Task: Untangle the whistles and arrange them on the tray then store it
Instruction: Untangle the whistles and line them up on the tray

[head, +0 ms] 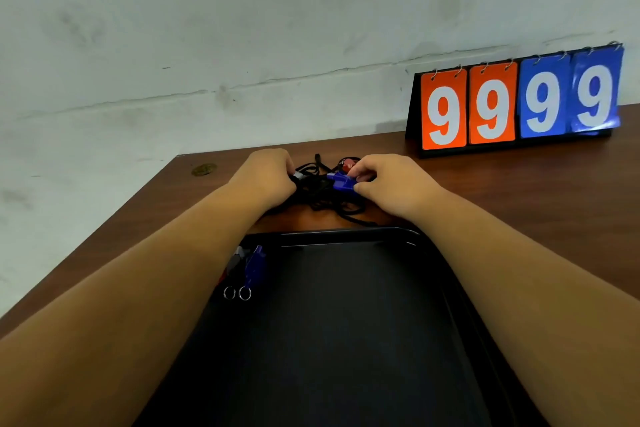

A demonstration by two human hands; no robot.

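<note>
Table edge left of tray

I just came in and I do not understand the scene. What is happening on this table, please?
A person is untangling whistles on a wooden table. The right hand holds a blue whistle, and the left hand grips part of the knotted black cords. A red whistle lies in the tangle behind. On the black tray, nearer the person, a few whistles already lie at its left edge. A flip scoreboard stands behind.
</note>
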